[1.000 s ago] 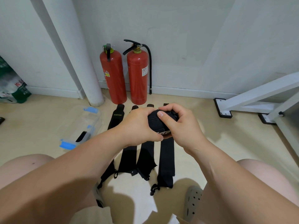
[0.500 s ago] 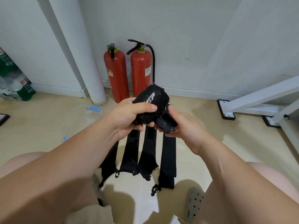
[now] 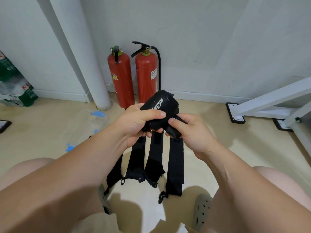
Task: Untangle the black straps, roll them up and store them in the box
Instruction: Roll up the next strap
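Note:
A rolled black strap with white lettering is held up in front of me. My left hand grips the roll, thumb across its side. My right hand pinches the strap's loose end just below the roll. Several flat black straps lie side by side on the floor beneath my hands, with small buckles at their near ends. The clear plastic box with blue clips sits on the floor to the left, partly hidden by my left arm.
Two red fire extinguishers stand against the wall behind the straps. A white pipe rises at the left, a green bag lies far left, and a white table frame stands at the right. My knees and a grey clog are near.
My hands lifted the rolled strap off the floor and turned it so its lettering shows. My right hand shifted from the roll to its loose end.

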